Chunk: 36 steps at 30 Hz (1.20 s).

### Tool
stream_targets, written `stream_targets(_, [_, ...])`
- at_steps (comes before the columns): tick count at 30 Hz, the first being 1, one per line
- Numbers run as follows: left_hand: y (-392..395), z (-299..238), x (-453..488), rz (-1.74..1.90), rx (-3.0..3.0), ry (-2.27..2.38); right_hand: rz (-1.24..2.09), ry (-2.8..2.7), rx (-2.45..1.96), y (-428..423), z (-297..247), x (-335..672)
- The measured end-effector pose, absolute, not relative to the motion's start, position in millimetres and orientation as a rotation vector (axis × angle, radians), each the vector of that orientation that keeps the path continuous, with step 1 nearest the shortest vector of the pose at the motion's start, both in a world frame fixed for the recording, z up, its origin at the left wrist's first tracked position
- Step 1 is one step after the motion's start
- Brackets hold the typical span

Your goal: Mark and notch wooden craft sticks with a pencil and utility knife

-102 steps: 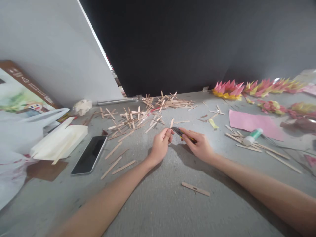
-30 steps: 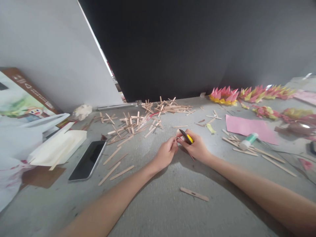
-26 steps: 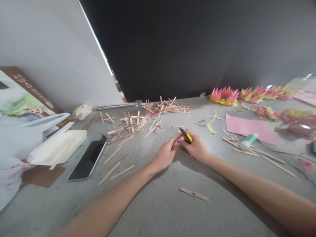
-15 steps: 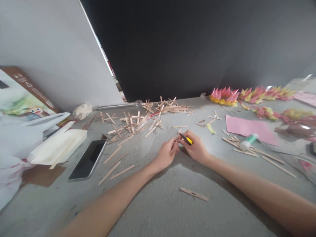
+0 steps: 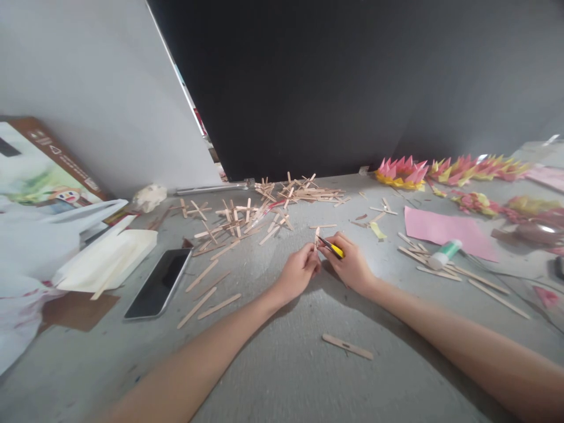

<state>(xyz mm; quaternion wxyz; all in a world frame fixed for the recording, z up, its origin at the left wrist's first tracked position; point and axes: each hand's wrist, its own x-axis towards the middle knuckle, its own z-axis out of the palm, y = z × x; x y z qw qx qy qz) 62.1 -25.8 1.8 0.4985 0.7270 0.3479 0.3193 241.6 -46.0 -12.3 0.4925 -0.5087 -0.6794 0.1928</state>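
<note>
In the middle of the head view my left hand [image 5: 301, 270] is closed around a wooden craft stick [image 5: 316, 234], which stands nearly upright above the fingertips. Just right of it, my right hand [image 5: 350, 262] grips a yellow and black utility knife [image 5: 336, 251]. The knife's dark front end points up and left, close to the stick; whether it touches cannot be made out. Both hands are near the grey tabletop [image 5: 273, 364]. A loose craft stick with a dark slot in its middle [image 5: 347, 346] lies in front of my hands.
Several craft sticks [image 5: 304, 197] are heaped at the back. To the left lie a phone [image 5: 159, 283], an open paper box [image 5: 110, 258] and a plastic bag [image 5: 30, 252]. On the right are a glue stick [image 5: 446, 254], pink paper [image 5: 447, 232] and folded-paper pieces [image 5: 402, 171]. A black panel [image 5: 330, 88] stands behind.
The craft stick in my left hand has turned more upright and shows more above the fingers. My hands have barely moved; the whole view has shifted slightly.
</note>
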Motion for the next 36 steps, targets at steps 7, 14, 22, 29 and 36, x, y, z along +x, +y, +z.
stream_targets(7, [-25.5,3.0,63.2,0.759,1.731,0.823,0.540,-1.662,-1.287,-43.6,-14.9,243.6])
stream_targets(14, [-24.4,-0.8,63.2,0.780,1.737,0.837,0.516,-1.657,-1.288,-46.2,-10.8,244.1])
stream_targets(22, [-19.1,-8.0,61.3,0.859,1.562,0.778,0.482,-1.560,-1.329,-44.1,-4.1,247.1])
stream_targets(29, [-18.0,-7.2,60.7,0.918,1.443,0.744,0.656,-1.416,-1.335,-44.9,-2.1,248.6])
stream_targets(36, [-20.4,-4.7,61.0,0.827,1.513,0.774,0.741,-1.475,-1.296,-45.3,-3.6,248.6])
